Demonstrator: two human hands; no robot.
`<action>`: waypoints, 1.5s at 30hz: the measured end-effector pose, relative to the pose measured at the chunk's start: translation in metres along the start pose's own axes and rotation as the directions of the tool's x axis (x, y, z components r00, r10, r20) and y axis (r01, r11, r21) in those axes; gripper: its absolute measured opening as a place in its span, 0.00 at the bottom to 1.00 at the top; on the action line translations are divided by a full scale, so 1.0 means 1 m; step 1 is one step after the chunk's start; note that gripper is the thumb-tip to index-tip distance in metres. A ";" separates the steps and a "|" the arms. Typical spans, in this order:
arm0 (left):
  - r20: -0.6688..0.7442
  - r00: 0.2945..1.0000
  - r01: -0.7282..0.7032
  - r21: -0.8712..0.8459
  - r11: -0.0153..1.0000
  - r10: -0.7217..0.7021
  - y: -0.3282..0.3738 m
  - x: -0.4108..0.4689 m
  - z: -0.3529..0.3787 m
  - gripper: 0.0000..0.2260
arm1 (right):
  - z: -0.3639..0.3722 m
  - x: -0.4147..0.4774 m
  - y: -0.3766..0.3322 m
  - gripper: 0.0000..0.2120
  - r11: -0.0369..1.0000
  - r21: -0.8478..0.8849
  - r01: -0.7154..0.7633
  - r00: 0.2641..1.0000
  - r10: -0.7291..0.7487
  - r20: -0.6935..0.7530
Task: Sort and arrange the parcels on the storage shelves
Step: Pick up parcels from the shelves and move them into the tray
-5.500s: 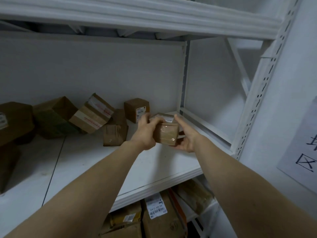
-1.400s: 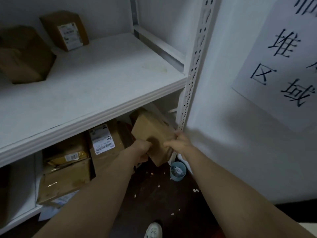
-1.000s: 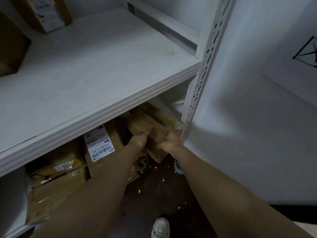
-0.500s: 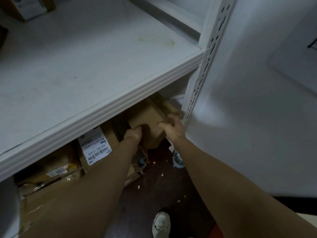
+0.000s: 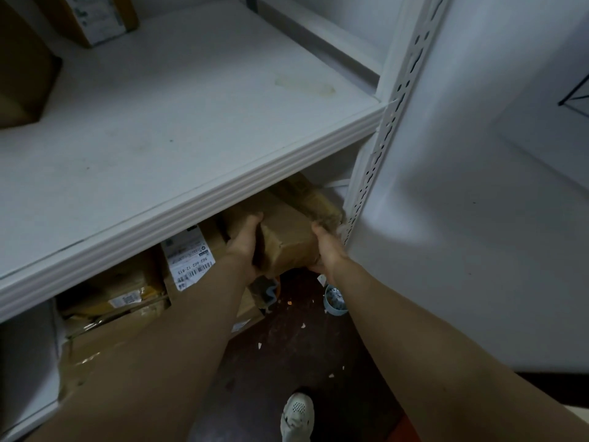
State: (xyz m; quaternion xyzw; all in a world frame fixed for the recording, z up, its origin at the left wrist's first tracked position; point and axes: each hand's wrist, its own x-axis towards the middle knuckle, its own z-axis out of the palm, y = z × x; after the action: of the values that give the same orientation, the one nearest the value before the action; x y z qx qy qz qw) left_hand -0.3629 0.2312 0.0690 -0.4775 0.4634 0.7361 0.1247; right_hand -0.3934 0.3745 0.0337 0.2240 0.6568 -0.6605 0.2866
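A brown cardboard parcel sits tilted under the front edge of the white shelf board, at the right end of the lower shelf. My left hand grips its left side. My right hand holds its right side and lower corner. Behind the parcel lies a taped brown parcel against the perforated upright. To the left stands a carton with a white barcode label.
Two brown boxes stand at the back left of the upper board. Flattened, crushed cartons fill the lower shelf's left. A small blue cup and paper scraps lie on the dark floor by my shoe. A white wall is close on the right.
Since a few seconds ago my hands went from the upper board down to the lower shelf with a parcel. In the last half second the parcel shifted slightly deeper under the board.
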 end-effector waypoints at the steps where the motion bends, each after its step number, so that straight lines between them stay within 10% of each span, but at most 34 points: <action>1: -0.087 0.996 -0.020 0.082 0.996 0.027 0.000 0.000 0.002 0.47 | -0.001 0.000 0.002 0.25 0.988 -0.097 0.117 0.993 -0.119 -0.019; 5: -0.187 0.974 -0.074 0.255 0.964 0.124 -0.004 -0.009 0.008 0.50 | -0.007 -0.017 -0.001 0.19 0.942 -0.251 0.221 0.967 -0.178 0.184; 8: -0.050 0.995 -0.078 0.147 0.986 0.087 -0.008 -0.013 0.010 0.34 | -0.013 -0.019 0.000 0.44 0.897 -0.388 0.211 0.956 -0.107 0.272; 13: 0.033 0.995 -0.097 0.008 0.995 0.097 -0.013 -0.028 0.015 0.16 | -0.009 -0.019 0.002 0.52 0.874 -0.394 0.286 0.954 -0.223 0.198; 23: 0.028 0.995 -0.095 0.107 0.990 0.092 -0.018 -0.031 0.024 0.09 | -0.004 -0.018 0.004 0.42 0.942 -0.260 0.211 0.976 -0.215 0.011; 32: -0.203 0.909 -0.144 0.667 0.731 0.365 -0.018 -0.002 0.014 0.25 | -0.006 0.000 0.009 0.18 0.994 -0.104 -0.032 0.999 0.034 0.014; 45: -0.123 0.944 -0.145 0.680 0.719 0.308 -0.023 0.044 0.032 0.16 | -0.010 0.054 0.008 0.29 0.989 0.042 -0.139 0.990 0.140 -0.022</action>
State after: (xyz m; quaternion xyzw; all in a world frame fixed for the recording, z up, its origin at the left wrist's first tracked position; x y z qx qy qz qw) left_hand -0.3897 0.2576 0.0235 -0.4223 0.7600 0.4737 0.1402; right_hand -0.4290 0.3797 -0.0086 0.2835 0.6295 -0.6491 0.3194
